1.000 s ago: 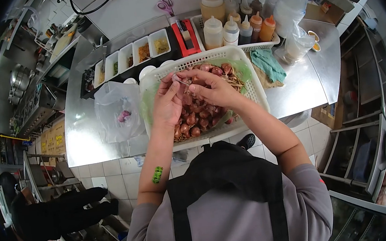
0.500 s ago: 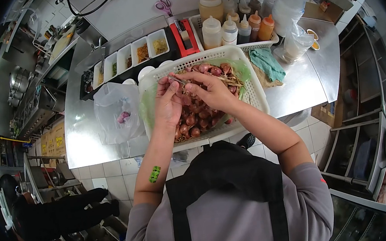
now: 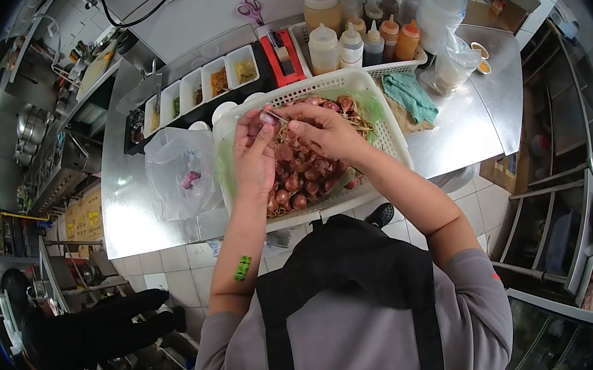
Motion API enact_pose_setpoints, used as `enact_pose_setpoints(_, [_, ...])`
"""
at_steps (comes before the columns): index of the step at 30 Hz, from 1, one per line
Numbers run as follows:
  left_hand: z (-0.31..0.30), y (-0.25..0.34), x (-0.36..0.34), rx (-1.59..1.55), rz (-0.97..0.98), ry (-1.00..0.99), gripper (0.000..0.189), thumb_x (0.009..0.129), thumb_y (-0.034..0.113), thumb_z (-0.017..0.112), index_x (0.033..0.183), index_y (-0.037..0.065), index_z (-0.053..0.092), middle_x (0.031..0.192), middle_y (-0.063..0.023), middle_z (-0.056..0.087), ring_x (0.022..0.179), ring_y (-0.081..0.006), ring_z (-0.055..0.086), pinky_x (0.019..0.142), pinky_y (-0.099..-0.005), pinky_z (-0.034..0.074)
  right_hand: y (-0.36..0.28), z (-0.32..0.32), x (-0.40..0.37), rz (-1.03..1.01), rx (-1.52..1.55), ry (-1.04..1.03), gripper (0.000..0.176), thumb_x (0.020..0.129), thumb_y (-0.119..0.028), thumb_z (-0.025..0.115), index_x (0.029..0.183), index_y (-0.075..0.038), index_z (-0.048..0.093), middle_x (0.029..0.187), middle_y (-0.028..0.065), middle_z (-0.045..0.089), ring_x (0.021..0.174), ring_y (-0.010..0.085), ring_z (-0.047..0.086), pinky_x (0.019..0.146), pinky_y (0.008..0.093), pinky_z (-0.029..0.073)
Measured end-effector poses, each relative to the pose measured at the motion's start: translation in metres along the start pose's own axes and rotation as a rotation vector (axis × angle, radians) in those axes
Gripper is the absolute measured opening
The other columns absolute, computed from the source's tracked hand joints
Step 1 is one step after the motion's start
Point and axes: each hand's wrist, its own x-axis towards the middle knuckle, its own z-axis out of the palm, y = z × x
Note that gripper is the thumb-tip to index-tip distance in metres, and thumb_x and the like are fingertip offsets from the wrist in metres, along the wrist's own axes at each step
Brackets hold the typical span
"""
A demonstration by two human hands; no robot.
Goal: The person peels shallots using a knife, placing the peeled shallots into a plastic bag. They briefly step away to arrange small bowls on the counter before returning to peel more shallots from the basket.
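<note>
Over a white plastic basket point(image 3: 398, 131) heaped with unpeeled shallots point(image 3: 295, 182), my left hand point(image 3: 253, 153) pinches one pale purple shallot point(image 3: 267, 117) in its fingertips. My right hand point(image 3: 331, 134) is closed on a small knife point(image 3: 278, 117); only a thin bit of its blade shows, right against the shallot. The knife's handle is hidden in the fingers. Left of the basket stands a clear plastic container point(image 3: 166, 202) with a few peeled shallots point(image 3: 190, 179) at its bottom. Green plastic lines part of the basket.
Behind the basket are a row of topping trays point(image 3: 220, 82), a red holder point(image 3: 284, 58) and squeeze bottles point(image 3: 323, 48). A green cloth point(image 3: 412, 98) and a plastic bag point(image 3: 453, 60) lie to the right. Another person in dark clothes point(image 3: 95, 329) is at lower left.
The shallot in my left hand has turned up into view between the fingertips. My right fingers and the blade have shifted slightly; both hands stay over the basket.
</note>
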Motion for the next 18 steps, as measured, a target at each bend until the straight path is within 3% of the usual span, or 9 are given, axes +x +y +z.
enact_pose_setpoints(3, [0.005, 0.004, -0.002, 0.004, -0.018, -0.014, 0.032, 0.085, -0.002, 0.055, 0.116, 0.003, 0.049, 0.106, -0.0065, 0.057, 0.099, -0.0132, 0.055, 0.092, -0.0265, 0.044, -0.002, -0.002, 0.000, 0.064, 0.013, 0.017, 0.030, 0.091, -0.017, 0.052, 0.118, -0.006, 0.055, 0.113, 0.0027, 0.058, 0.103, 0.0114, 0.051, 0.090, 0.0260, 0.039])
enact_pose_setpoints(5, [0.005, 0.005, -0.002, 0.005, -0.040, -0.019, 0.034, 0.086, -0.001, 0.054, 0.119, 0.002, 0.048, 0.105, -0.0061, 0.057, 0.099, -0.0129, 0.055, 0.092, -0.0265, 0.045, 0.003, -0.002, 0.001, 0.012, -0.005, 0.057, 0.030, 0.091, -0.013, 0.052, 0.120, -0.008, 0.054, 0.077, -0.0050, 0.050, 0.054, 0.0001, 0.040, 0.046, 0.0169, 0.032])
enact_pose_setpoints(6, [0.004, 0.005, -0.002, 0.016, -0.050, -0.024, 0.035, 0.087, 0.000, 0.053, 0.121, 0.001, 0.047, 0.105, -0.0064, 0.057, 0.099, -0.0130, 0.056, 0.092, -0.0265, 0.045, 0.005, -0.002, 0.001, 0.011, -0.005, 0.057, 0.030, 0.091, -0.013, 0.052, 0.120, -0.008, 0.054, 0.077, -0.0050, 0.050, 0.054, 0.0001, 0.040, 0.046, 0.0169, 0.032])
enact_pose_setpoints(9, [0.001, 0.005, -0.002, 0.028, -0.066, -0.038, 0.035, 0.088, 0.002, 0.051, 0.122, -0.001, 0.046, 0.106, -0.0080, 0.057, 0.099, -0.0148, 0.056, 0.091, -0.0266, 0.046, 0.005, -0.002, 0.001, -0.006, -0.028, 0.081, 0.029, 0.091, -0.014, 0.052, 0.119, -0.008, 0.055, 0.080, -0.0042, 0.052, 0.056, 0.0004, 0.041, 0.047, 0.0167, 0.032])
enact_pose_setpoints(11, [0.000, 0.006, -0.002, 0.030, -0.073, -0.047, 0.034, 0.089, 0.003, 0.051, 0.122, -0.003, 0.046, 0.107, -0.0093, 0.057, 0.099, -0.0165, 0.057, 0.090, -0.0268, 0.047, 0.003, -0.003, -0.001, 0.034, -0.088, 0.092, 0.031, 0.090, -0.019, 0.053, 0.119, -0.007, 0.055, 0.113, 0.0046, 0.058, 0.102, 0.0124, 0.052, 0.090, 0.0259, 0.040])
enact_pose_setpoints(14, [0.000, 0.008, -0.002, 0.053, -0.092, -0.047, 0.033, 0.090, 0.005, 0.050, 0.121, -0.004, 0.046, 0.108, -0.0121, 0.057, 0.100, -0.0200, 0.058, 0.088, -0.0275, 0.048, 0.016, -0.005, 0.002, -0.091, -0.142, 0.102, 0.031, 0.090, -0.019, 0.053, 0.118, -0.007, 0.055, 0.112, 0.0052, 0.059, 0.102, 0.0129, 0.053, 0.090, 0.0262, 0.040])
enact_pose_setpoints(18, [0.001, 0.009, -0.003, 0.063, -0.103, -0.050, 0.032, 0.090, 0.005, 0.050, 0.120, -0.005, 0.046, 0.108, -0.0130, 0.057, 0.099, -0.0212, 0.058, 0.088, -0.0283, 0.048, 0.015, -0.008, 0.004, -0.088, -0.123, 0.148, 0.031, 0.090, -0.019, 0.053, 0.119, -0.007, 0.055, 0.113, 0.0055, 0.058, 0.102, 0.0135, 0.053, 0.090, 0.0271, 0.040])
